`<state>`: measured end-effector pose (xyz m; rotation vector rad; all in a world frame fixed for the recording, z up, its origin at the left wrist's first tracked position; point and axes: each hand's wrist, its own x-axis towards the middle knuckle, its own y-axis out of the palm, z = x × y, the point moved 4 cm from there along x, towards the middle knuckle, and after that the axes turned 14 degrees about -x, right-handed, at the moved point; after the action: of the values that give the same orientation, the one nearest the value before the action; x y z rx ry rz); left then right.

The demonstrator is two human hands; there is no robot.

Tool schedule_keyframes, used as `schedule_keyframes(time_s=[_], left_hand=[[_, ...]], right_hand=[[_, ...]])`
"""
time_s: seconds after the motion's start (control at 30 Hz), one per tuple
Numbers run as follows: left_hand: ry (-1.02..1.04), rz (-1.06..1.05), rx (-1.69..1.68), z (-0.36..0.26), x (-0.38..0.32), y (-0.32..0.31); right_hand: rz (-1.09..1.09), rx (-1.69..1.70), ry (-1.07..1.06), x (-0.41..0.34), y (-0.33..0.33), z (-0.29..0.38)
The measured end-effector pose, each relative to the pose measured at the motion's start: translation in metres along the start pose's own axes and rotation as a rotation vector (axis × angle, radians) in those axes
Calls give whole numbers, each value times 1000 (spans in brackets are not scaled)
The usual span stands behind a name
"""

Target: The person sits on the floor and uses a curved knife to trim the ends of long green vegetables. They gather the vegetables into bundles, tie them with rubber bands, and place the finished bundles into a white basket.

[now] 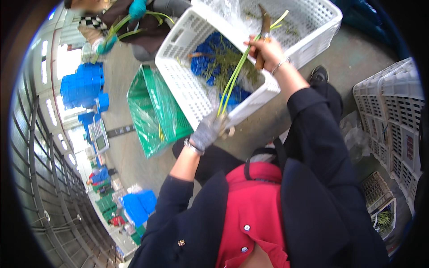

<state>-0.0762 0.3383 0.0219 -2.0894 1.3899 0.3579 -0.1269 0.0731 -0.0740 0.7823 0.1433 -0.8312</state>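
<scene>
My left hand [208,131], in a grey glove, grips the lower end of a few long, thin green stems [233,79]. The stems slant up to my bare right hand [269,53], which holds a knife with a curved, brownish blade [264,20] and a wooden handle. They pass by the fingers of that hand; whether these pinch them is unclear. Paler stem ends stick out past the blade. Beneath the stems is a white perforated plastic crate [182,78]. Wilted green trimmings [228,60] lie in it on blue plastic sheeting [202,47].
Another white crate [313,40] adjoins at upper right. A green crate lined with clear plastic [144,110] stands left, near a digital scale [99,135]. Opposite, a co-worker's teal-gloved hands [137,9] hold green stems. White crates [390,100] are stacked at right.
</scene>
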Motion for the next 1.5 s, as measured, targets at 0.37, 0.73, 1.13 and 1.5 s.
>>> schedule_keyframes(time_s=[0.37,0.73,1.13,1.5], left_hand=[[79,-93,243,84,-13,-52],[288,-116,-802,-28,89,10],[650,-831,228,-20,-67,-209],[117,-1169,-63,158,-128,-493]], right_hand=[[284,-369,-338,-35,46,10],[278,-920,-688,-67,68,4],[524,-502,-49,-62,54,-1],[280,-1027,157,-56,29,-68]])
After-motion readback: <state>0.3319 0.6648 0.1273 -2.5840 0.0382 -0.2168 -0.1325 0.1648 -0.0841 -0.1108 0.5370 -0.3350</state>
